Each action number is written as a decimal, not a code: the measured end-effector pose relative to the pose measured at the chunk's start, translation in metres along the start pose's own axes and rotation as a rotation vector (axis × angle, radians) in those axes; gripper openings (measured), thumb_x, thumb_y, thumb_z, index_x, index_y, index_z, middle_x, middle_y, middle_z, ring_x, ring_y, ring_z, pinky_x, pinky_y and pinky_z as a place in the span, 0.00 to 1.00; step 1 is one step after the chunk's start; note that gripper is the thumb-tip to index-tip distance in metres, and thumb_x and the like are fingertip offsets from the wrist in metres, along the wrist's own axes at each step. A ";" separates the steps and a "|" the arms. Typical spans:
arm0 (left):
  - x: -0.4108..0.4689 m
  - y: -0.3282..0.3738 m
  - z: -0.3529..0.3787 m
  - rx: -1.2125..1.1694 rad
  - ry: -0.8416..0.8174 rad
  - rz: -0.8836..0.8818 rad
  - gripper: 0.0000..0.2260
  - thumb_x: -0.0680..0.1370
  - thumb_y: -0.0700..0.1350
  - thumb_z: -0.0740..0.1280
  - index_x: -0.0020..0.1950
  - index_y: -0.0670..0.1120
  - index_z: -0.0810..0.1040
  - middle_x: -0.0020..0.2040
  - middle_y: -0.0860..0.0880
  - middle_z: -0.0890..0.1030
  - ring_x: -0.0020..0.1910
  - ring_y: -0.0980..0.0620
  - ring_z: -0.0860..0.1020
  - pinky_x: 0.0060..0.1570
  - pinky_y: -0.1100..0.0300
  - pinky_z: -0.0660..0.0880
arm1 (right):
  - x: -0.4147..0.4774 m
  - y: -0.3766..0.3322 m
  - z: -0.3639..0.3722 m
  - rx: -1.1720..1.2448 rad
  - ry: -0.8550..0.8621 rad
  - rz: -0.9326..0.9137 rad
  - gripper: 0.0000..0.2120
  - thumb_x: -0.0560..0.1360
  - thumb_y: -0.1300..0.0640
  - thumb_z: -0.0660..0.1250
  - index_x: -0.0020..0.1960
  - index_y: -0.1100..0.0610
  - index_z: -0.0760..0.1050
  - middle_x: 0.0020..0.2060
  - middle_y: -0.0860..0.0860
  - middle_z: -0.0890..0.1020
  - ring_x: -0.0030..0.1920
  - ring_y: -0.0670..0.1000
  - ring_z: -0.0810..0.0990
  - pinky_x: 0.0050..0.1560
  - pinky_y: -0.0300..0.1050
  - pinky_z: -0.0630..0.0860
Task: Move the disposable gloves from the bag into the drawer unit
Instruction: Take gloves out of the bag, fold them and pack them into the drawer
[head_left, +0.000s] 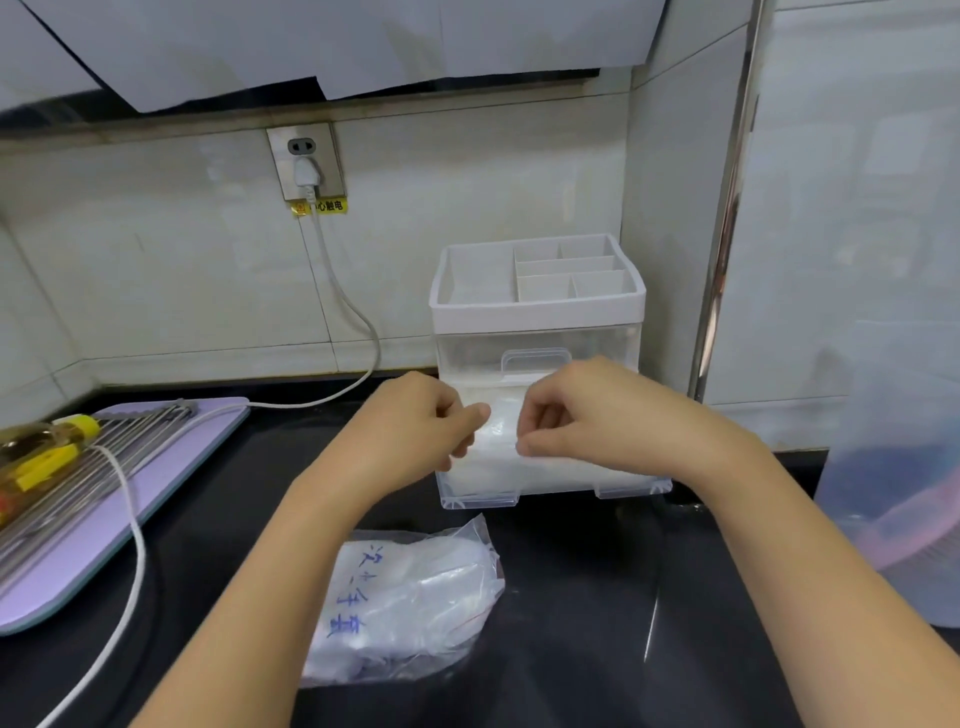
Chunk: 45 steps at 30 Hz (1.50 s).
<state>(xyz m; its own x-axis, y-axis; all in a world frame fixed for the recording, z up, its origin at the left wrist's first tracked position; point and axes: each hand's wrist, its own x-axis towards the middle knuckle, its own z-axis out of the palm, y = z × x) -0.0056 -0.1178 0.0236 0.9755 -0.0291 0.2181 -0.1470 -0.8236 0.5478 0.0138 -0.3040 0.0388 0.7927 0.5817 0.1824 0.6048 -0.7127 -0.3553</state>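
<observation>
A clear drawer unit (537, 312) with a white divided top tray stands against the back wall. Its lower drawer (550, 486) is pulled out toward me and holds a pile of thin translucent gloves (501, 431). My left hand (421, 426) and my right hand (587, 410) are both over the open drawer, fingers curled, each pinching the glove plastic. On the black counter in front of the unit lies the clear bag (410, 597) with blue writing, and more gloves are inside it.
A purple board (171, 483) with a metal rack and a yellow-capped bottle (41, 447) sits at the left. A white cable (130, 519) runs from the wall socket (306, 161) across it. A translucent plastic container (893, 519) stands at the right.
</observation>
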 end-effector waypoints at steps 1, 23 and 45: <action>-0.007 -0.006 -0.003 0.028 -0.024 -0.008 0.17 0.78 0.54 0.65 0.32 0.46 0.77 0.30 0.53 0.81 0.26 0.61 0.77 0.32 0.65 0.71 | -0.002 -0.006 0.004 0.012 -0.066 -0.020 0.06 0.72 0.51 0.70 0.46 0.51 0.81 0.40 0.43 0.82 0.42 0.41 0.80 0.46 0.38 0.77; -0.043 -0.071 0.025 0.184 -0.462 -0.001 0.09 0.70 0.49 0.75 0.50 0.56 0.83 0.54 0.59 0.76 0.55 0.60 0.74 0.58 0.58 0.72 | 0.014 -0.035 0.092 -0.312 -0.303 -0.240 0.06 0.75 0.61 0.63 0.39 0.55 0.72 0.31 0.48 0.66 0.38 0.52 0.70 0.30 0.39 0.59; -0.041 -0.094 0.027 0.290 -0.464 -0.080 0.11 0.62 0.56 0.76 0.38 0.64 0.76 0.56 0.59 0.72 0.55 0.56 0.71 0.58 0.50 0.72 | 0.007 -0.020 0.044 -0.076 -0.256 -0.151 0.06 0.77 0.57 0.63 0.42 0.58 0.74 0.29 0.45 0.74 0.34 0.47 0.75 0.38 0.43 0.72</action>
<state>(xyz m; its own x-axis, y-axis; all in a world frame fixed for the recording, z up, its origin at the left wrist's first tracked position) -0.0270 -0.0540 -0.0583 0.9612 -0.1528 -0.2298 -0.0825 -0.9538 0.2889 0.0035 -0.2683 0.0070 0.6545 0.7559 -0.0121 0.7257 -0.6327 -0.2704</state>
